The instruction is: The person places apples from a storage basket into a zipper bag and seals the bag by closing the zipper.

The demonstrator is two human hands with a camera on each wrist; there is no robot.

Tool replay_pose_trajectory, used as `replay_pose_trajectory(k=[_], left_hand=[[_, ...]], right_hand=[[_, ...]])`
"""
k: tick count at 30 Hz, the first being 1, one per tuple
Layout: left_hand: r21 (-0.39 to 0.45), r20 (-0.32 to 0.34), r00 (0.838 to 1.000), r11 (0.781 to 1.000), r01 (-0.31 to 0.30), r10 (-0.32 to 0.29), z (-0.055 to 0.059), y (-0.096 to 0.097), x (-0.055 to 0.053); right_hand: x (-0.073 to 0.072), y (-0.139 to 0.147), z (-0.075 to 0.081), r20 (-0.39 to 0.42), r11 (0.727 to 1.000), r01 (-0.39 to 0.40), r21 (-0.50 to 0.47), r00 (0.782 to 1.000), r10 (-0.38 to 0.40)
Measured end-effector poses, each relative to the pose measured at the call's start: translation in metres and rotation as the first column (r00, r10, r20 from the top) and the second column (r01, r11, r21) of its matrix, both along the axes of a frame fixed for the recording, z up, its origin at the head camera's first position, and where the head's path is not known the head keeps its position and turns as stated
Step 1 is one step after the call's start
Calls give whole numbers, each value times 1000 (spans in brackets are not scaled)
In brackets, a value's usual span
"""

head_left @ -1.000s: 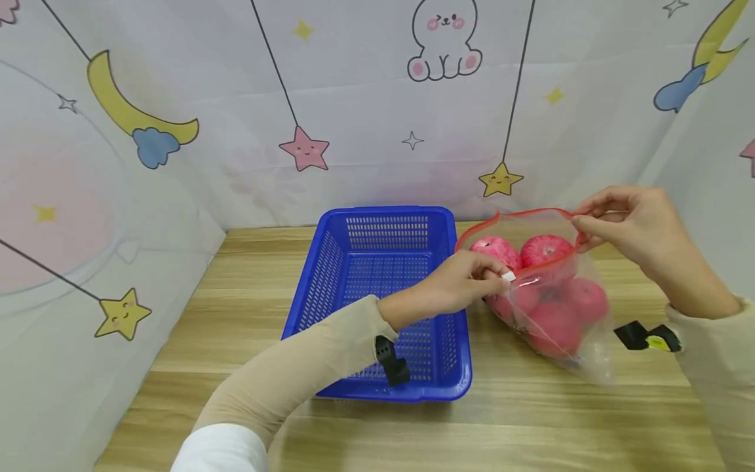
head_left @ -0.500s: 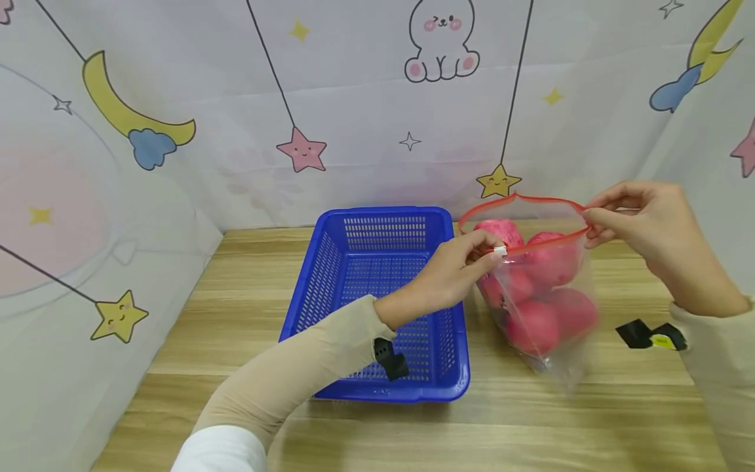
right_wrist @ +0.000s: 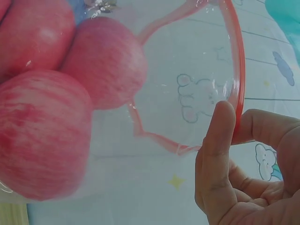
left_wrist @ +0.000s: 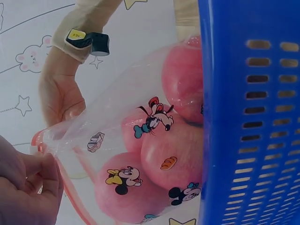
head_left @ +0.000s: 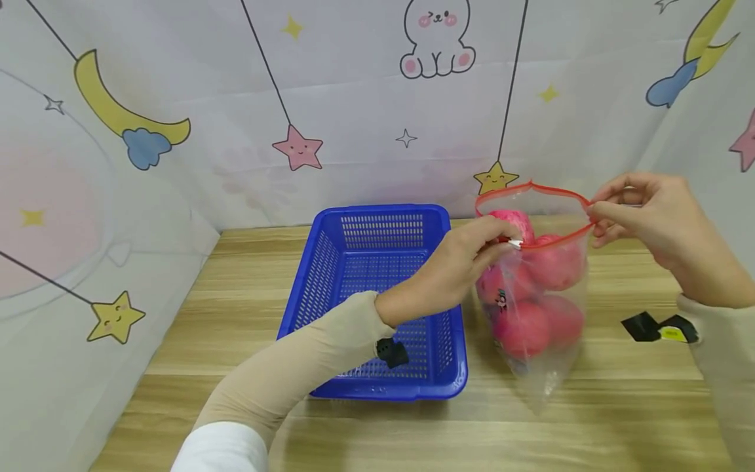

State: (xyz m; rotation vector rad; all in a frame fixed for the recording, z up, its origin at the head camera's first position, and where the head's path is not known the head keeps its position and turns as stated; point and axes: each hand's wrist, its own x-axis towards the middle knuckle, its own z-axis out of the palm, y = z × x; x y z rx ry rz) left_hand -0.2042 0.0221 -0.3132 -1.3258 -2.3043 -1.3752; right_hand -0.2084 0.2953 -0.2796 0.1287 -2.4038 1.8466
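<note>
A clear zip bag [head_left: 545, 387] with a red zip rim hangs between the two hands, its mouth spread apart. Several pinkish-red apples [head_left: 525, 328] fill it, and cartoon stickers or prints mark its side in the left wrist view. The left hand [head_left: 454, 265] pinches the near rim at the white zip slider [head_left: 515, 244]. At the right corner of the mouth, the right hand [head_left: 655, 219] pinches the red rim between thumb and fingers. The right wrist view shows the thumb and index finger on that rim, with an apple [right_wrist: 42, 136] large inside the plastic.
Just left of the bag stands a blue plastic basket [head_left: 457, 387] with slotted walls, and the left forearm crosses over it. Both sit over a wood-grain table [head_left: 236, 301]. A white curtain [head_left: 354, 98] with printed stars and moons closes off the back and sides.
The bag has been raised and now hangs more upright, its bottom corner swinging left and the apples settling lower. Both hands have risen slightly while keeping hold of the rim.
</note>
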Motion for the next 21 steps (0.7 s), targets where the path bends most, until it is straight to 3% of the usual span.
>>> replay_pose_trajectory(k=[6,11,14,17,21], left_hand=[[19,-54,997,998,59,-57,1,3,1],[2,-73,995,998,69,-68,4,3,1],[-23,-82,994,997,71,-73,5,3,1],[-45,-89,992,996,81,-85,5,2,1],[-56,-91,990,993,99,-104,5,2,3]], right_hand=[[-8,3,3,50,991,-26,130,999,19],[-21,5,14,119,983,-78,165,991,59],[-31,5,16,113,968,-103,227,990,79],[-44,6,13,70,932,-139,336,990,123],[-64,14,6,42,850,-217,480,973,225]])
